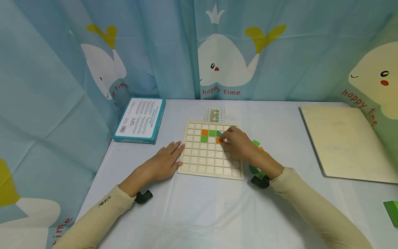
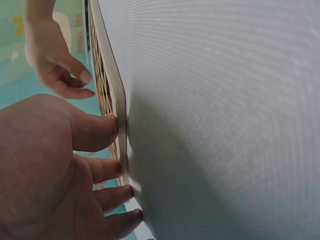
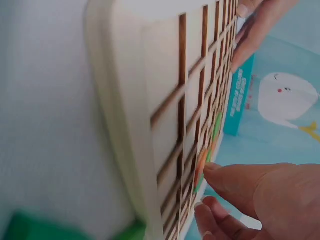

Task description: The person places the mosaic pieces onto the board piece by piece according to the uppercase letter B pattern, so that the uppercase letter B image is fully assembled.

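Note:
A pale wooden grid board (image 1: pixel 202 160) lies on the table. My left hand (image 1: pixel 163 162) rests at its left edge, fingers spread; in the left wrist view the thumb and fingertips touch the board's side. My right hand (image 1: pixel 237 143) is over the upper right of the grid, its thumb and fingers at an orange tile (image 1: pixel 218 140). In the right wrist view the thumb touches that orange tile (image 3: pixel 201 162), low against the board. Other tiles sit in the cells: an orange square (image 1: pixel 205 132), a green square (image 1: pixel 212 132), another green square (image 1: pixel 204 138) and a partly green tile (image 1: pixel 219 133).
A small printed pattern card (image 1: pixel 214 114) lies behind the board. Loose green and orange pieces (image 1: pixel 255 169) are partly hidden under the right forearm. A teal box (image 1: pixel 140 121) stands at back left, a wooden panel (image 1: pixel 348 141) at right. A green piece (image 1: pixel 392 211) sits at the far right edge.

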Motion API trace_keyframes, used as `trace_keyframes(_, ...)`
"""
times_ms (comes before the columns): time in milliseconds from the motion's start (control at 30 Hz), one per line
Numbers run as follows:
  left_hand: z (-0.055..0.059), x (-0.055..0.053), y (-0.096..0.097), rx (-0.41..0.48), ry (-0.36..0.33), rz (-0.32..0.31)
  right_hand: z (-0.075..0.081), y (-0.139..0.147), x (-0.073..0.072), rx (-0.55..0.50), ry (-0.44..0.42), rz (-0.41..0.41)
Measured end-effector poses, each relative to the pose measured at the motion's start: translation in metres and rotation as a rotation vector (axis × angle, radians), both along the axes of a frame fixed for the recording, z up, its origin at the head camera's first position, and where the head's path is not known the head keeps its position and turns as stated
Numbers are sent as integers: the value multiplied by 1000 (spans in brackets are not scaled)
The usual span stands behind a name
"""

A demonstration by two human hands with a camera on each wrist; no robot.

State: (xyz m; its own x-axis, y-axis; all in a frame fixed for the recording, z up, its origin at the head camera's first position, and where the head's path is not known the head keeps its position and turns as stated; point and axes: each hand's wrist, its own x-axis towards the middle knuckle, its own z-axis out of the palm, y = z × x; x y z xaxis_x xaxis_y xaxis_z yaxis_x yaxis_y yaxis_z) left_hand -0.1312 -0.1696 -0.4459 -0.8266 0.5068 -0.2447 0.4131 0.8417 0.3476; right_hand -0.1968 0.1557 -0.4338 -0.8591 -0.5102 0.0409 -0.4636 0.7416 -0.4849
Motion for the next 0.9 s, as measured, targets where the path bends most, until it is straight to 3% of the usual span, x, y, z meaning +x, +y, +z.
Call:
trace_keyframes(500, 0, 0, 0, -6, 8, 2, 33, 87, -11, 72, -243, -179)
trace_keyframes(900, 1, 1, 0, 5, -1, 8, 29, 114, -6, 239, -416, -184)
